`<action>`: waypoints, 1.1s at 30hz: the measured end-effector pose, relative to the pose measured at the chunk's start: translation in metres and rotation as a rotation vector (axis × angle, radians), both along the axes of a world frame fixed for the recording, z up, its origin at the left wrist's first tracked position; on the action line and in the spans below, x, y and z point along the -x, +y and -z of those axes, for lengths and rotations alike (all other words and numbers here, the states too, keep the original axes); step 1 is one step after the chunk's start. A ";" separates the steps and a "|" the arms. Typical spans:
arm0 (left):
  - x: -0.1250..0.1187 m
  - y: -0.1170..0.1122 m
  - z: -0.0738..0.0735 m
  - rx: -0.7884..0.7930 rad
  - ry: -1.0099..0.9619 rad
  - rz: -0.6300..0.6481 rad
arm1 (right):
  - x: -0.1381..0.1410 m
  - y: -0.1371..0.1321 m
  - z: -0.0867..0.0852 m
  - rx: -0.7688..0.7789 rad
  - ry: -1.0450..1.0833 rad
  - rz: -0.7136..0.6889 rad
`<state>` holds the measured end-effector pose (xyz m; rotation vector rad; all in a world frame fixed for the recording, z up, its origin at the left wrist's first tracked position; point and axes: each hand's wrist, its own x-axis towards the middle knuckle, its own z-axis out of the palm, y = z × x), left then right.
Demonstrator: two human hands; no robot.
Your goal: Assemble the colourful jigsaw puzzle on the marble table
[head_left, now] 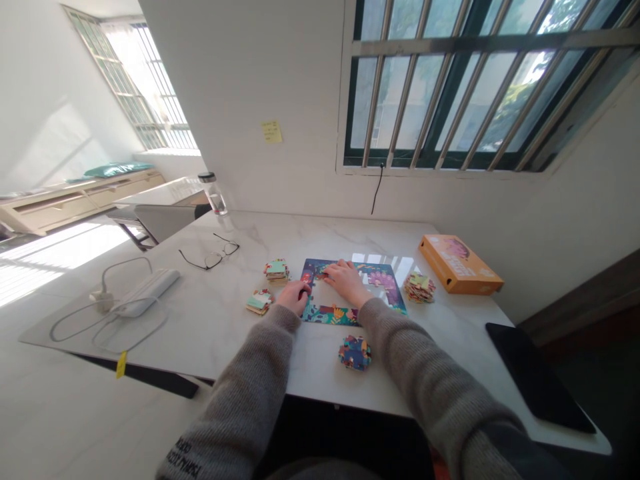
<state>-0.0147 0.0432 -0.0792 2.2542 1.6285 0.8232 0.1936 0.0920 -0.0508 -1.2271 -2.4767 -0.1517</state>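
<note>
A colourful jigsaw puzzle (334, 315) lies on the white table, its border pieces joined around a pale middle, with a purple patch at its right. My right hand (345, 280) reaches over the upper left of it, fingertips pinched down on a small brownish puzzle piece (321, 275). At the puzzle's left edge rests my left hand (295, 297), loosely bent with the fingertips against the border and nothing visible in it. Stacks of loose pieces surround the puzzle: a green-topped stack (277, 270), a lower stack (259, 302), a blue stack (355, 353) and a yellow-topped stack (420, 287).
An orange box (460, 264) stands at the back right, and a black tablet-like slab (537, 377) lies along the right edge. To the left are eyeglasses (213, 260), a white power strip (150, 293) with a looped cable, and a clear bottle (213, 193).
</note>
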 end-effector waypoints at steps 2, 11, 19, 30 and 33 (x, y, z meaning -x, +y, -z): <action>0.000 0.000 0.001 -0.001 0.002 0.003 | 0.000 0.001 0.001 -0.002 0.000 -0.005; -0.001 0.000 0.000 -0.016 0.016 0.002 | -0.001 0.001 0.008 0.045 0.012 -0.015; -0.002 -0.001 0.000 -0.025 0.041 0.005 | -0.021 -0.010 0.022 0.142 0.020 -0.051; -0.012 -0.001 0.001 0.003 0.135 -0.009 | -0.039 -0.029 0.024 0.182 0.041 -0.154; -0.020 -0.001 -0.001 0.025 0.208 -0.030 | -0.046 -0.038 0.021 0.217 0.047 -0.149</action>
